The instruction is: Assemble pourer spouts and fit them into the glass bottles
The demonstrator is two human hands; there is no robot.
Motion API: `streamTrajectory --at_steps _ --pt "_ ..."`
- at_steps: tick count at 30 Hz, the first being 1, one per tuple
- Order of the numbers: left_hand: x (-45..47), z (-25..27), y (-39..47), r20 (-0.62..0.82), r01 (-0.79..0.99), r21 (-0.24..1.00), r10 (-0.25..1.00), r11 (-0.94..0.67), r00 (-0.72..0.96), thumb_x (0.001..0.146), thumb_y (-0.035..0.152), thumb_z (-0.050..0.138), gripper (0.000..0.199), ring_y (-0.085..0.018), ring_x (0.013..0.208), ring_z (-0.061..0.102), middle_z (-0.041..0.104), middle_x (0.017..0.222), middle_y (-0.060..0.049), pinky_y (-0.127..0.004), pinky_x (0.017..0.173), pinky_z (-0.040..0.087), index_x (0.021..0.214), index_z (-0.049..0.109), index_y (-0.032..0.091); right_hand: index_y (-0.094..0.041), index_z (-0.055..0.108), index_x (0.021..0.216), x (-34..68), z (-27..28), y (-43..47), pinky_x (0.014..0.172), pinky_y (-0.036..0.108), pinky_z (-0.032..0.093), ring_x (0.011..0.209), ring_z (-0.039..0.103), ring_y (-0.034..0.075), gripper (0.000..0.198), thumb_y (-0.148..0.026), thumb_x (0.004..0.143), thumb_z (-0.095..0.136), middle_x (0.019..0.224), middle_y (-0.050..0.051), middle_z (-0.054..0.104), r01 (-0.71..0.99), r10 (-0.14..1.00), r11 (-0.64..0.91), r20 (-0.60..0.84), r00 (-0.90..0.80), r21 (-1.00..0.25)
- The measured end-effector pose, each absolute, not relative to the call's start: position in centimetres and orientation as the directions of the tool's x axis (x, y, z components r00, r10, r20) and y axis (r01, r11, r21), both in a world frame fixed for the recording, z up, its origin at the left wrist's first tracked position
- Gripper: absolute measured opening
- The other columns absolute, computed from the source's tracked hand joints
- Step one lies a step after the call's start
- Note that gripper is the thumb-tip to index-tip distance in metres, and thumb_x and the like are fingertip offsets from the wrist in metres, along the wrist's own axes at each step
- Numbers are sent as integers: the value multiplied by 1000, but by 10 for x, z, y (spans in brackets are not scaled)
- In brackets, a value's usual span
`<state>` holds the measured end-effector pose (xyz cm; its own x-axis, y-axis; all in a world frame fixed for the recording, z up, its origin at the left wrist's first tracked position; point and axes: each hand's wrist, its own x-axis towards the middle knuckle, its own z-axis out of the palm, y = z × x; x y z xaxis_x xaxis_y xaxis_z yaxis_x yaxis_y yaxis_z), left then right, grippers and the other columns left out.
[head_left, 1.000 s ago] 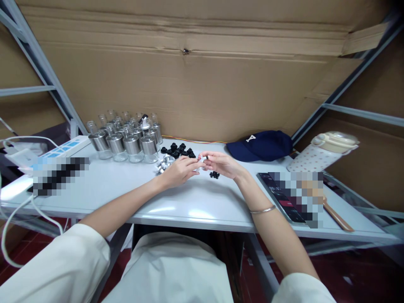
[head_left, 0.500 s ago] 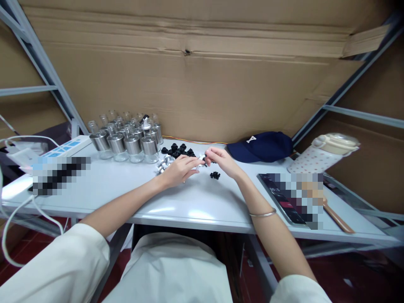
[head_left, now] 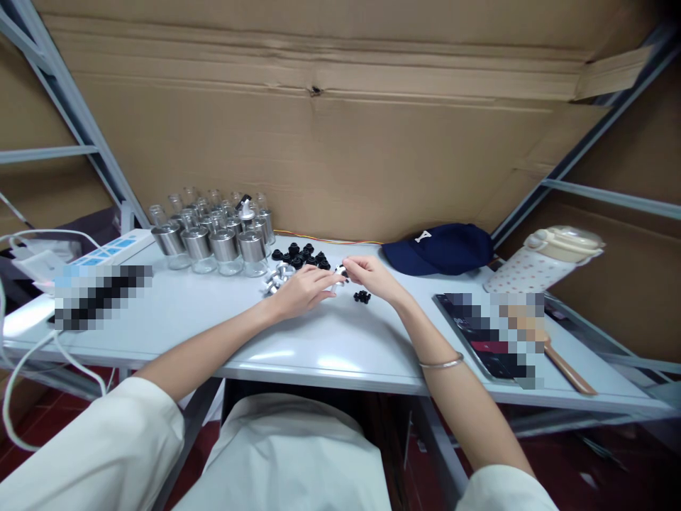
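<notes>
Over the middle of the table, my left hand is closed on a small silver-white spout piece, held near the fingertips. From the other side, my right hand pinches at this piece, where a bit of black shows; its exact shape is too small to tell. Under and beside my left hand lies a pile of silver spout pieces. Behind it is a heap of black stoppers. A little cluster of small black parts rests just below my right hand.
Several glass bottles with metal sleeves stand at the back left, one topped with a spout. Leftward lies a power strip with cables. On the right are a navy cap, a dotted tumbler, a phone and a wooden-handled utensil.
My right hand's fingers have curled in tighter and turned slightly at the spout piece. My left hand has shifted only a little. The things on the table stay put.
</notes>
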<state>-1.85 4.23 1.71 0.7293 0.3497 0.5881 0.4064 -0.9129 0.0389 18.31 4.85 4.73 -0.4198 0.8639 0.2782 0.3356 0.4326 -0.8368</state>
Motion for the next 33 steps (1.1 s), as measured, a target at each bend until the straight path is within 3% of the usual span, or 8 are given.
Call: streamTrajectory --at_steps 5,11,15,19,21,27,33 --pt "-19 18 43 580 391 67 354 -918 733 94 28 45 28 -19 102 61 65 114 -11 -35 90 42 118 51 16 -21 31 54 182 44 51 48 24 20 47 22 7 47 -55 82 44 49 -7 27 336 877 413 270 -397 -847" --pt "-17 17 42 557 408 28 353 -913 752 93 24 46 27 -21 101 61 64 114 -12 -37 90 43 117 48 14 -19 42 55 178 44 49 52 23 29 49 35 9 48 -59 81 48 48 -5 39 365 867 416 243 -435 -833" --pt "-23 27 46 559 483 109 455 -869 693 86 34 57 46 -22 97 62 64 111 -13 -39 90 45 124 43 13 -19 43 55 180 45 53 52 24 31 48 37 9 47 -58 80 49 47 -5 41 378 882 441 316 -350 -814" --pt "-41 45 75 578 660 245 654 -710 488 92 26 43 24 -21 100 60 65 107 -10 -37 89 47 110 54 15 -20 46 61 188 47 62 50 24 34 47 41 9 45 -61 77 52 52 -4 47 241 902 432 407 -146 -869" --pt "-51 51 96 559 735 272 723 -622 406 91 17 38 24 -20 98 61 66 103 -10 -35 88 48 104 57 14 -20 49 66 191 48 66 48 24 34 47 42 8 44 -62 75 55 56 -3 49 177 911 413 405 -79 -893" --pt "-55 54 137 339 885 147 863 -442 375 81 1 38 38 -22 108 58 64 113 -13 -33 94 44 111 58 11 -18 56 79 191 49 67 48 23 36 49 44 8 39 -57 74 58 60 -3 52 80 897 442 443 -8 -894" --pt "-38 48 146 248 912 139 905 -385 345 72 2 53 31 -23 101 62 68 99 -11 -31 91 45 98 65 15 -19 55 80 190 50 66 51 23 40 52 47 8 39 -56 70 64 64 -2 56 32 895 445 445 -18 -895"
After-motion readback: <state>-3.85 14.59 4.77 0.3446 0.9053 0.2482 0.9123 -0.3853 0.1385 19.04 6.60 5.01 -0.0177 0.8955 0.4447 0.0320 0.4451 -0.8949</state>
